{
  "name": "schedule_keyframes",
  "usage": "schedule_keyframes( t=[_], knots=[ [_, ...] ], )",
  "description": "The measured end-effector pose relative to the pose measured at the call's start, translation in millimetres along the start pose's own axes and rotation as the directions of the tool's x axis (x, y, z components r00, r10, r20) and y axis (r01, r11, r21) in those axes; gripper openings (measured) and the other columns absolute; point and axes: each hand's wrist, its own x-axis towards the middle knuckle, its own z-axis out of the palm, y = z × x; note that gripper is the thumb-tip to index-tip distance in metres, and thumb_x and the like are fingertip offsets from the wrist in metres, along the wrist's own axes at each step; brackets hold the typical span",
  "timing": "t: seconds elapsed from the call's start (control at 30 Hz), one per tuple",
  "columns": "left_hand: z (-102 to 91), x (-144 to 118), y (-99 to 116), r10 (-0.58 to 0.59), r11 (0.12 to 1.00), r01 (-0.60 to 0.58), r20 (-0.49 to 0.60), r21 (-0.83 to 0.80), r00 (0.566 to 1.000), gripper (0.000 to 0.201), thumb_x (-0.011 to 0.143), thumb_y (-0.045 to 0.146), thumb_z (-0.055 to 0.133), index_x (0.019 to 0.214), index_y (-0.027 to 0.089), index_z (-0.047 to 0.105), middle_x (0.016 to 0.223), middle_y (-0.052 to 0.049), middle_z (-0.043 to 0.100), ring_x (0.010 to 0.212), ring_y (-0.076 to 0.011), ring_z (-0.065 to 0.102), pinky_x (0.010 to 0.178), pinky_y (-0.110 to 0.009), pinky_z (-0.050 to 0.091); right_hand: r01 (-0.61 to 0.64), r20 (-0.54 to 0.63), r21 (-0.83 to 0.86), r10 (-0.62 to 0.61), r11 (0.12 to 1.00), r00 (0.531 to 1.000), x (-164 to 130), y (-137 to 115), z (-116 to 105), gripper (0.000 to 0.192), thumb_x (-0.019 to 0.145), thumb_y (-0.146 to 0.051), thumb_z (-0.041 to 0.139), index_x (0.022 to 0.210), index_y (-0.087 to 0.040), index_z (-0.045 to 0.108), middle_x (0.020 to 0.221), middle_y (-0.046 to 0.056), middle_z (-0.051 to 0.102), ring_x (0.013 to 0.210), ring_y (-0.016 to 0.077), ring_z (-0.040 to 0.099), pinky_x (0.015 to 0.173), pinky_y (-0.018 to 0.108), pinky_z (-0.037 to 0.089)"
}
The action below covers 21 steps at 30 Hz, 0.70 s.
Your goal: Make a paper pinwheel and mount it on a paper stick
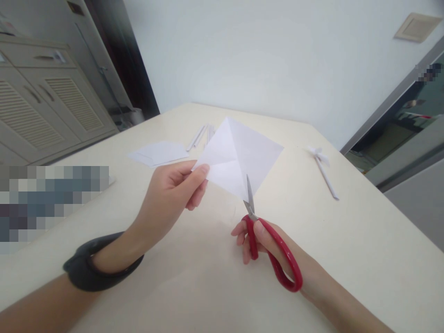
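Between the thumb and fingers of my left hand (180, 185) is the left corner of a square sheet of white paper (256, 143), held up off the table with crease lines across it. My right hand (263, 240) grips a pair of scissors (282, 249) by their red handles. The blades are parted and sit at the paper's near corner, one blade over the sheet and the other by its edge. A black band (100, 263) circles my left wrist.
White paper sheets (159, 152) lie on the cream table (194, 286) at the left, beside several rolled paper sticks (197, 137). A paper pinwheel on a stick (326, 173) lies at the right. The white wall (243, 55) stands behind the table.
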Motion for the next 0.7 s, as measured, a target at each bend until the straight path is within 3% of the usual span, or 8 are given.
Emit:
schedule_keyframes(
  t=[0.7],
  knots=[
    [-0.1,0.2,0.1,0.005,1.000,-0.004,-0.012,0.014,1.000,0.044,0.090,0.023,0.045,0.047,0.017,0.039,0.041,0.006,0.040,0.046,-0.0081,0.036,0.053,-0.026,0.029,-0.001,0.006,0.008,0.001,1.000,1.000,-0.3,0.6,-1.0,0.054,0.084,-0.066,0.033,0.092,-0.018,0.056,0.070,0.003,0.053,0.073,0.0174,0.053,0.070,0.032,0.040]
  ],
)
